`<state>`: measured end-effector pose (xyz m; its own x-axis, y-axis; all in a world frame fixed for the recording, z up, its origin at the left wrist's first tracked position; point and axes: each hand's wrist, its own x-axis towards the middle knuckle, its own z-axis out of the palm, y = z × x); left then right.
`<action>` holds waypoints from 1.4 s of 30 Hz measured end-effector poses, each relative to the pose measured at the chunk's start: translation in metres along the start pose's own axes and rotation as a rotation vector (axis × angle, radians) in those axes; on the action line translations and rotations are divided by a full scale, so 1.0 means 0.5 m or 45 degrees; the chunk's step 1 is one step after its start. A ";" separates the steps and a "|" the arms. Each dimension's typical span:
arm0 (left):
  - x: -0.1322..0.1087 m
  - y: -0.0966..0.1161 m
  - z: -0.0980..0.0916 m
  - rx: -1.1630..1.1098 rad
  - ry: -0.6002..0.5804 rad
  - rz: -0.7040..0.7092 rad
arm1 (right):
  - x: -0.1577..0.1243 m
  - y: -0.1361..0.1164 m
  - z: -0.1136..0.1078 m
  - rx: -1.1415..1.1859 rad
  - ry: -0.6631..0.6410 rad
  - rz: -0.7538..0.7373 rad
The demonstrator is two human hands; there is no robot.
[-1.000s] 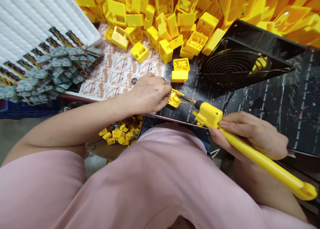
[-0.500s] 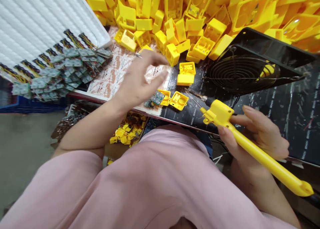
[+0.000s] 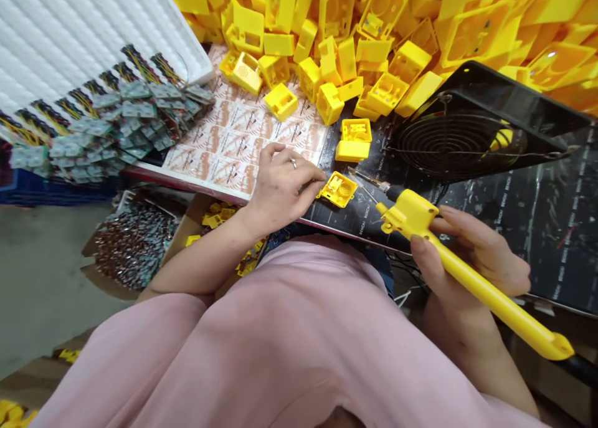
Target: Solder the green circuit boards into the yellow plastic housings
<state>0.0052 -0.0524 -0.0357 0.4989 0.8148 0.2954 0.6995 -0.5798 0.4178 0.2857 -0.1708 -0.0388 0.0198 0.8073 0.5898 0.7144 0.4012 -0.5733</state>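
My left hand (image 3: 287, 185) rests low at the front edge of the bench, fingers curled together, with a ring on one finger. Its fingertips reach the left side of an open yellow plastic housing (image 3: 339, 189); whatever lies under the fingers is hidden. My right hand (image 3: 481, 253) is closed round a yellow soldering iron (image 3: 415, 213) with a trigger body and a long handle. The iron's metal tip and thin feed tube point left, close to that housing. Just behind it stands another yellow housing (image 3: 354, 140).
A heap of yellow housings (image 3: 336, 17) fills the back. At right stands a black fan (image 3: 448, 138). Wired circuit boards (image 3: 135, 116) lie along a white foam sheet (image 3: 93, 29) at left. Printed sheets (image 3: 233, 135) cover part of the bench; a box of small parts (image 3: 135, 244) sits below.
My left hand has come down from over the printed sheets to beside the open housing, its fingers curling. It now covers where a circuit board and yellow piece lay. The iron stays nearly still.
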 end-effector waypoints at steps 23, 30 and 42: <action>0.042 0.013 0.027 0.302 -0.019 0.133 | 0.039 -0.027 0.012 -0.100 -0.104 -0.299; 0.050 0.013 0.027 0.325 -0.091 0.127 | 0.052 -0.036 -0.017 -0.031 -0.221 -0.269; 0.054 0.017 0.018 0.421 -0.045 0.190 | -0.014 0.004 -0.014 -0.043 -0.002 0.051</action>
<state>0.0293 -0.0355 -0.0319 0.6213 0.7240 0.2997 0.7424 -0.6662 0.0703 0.2918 -0.1785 -0.0401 0.0478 0.8231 0.5659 0.7364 0.3537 -0.5767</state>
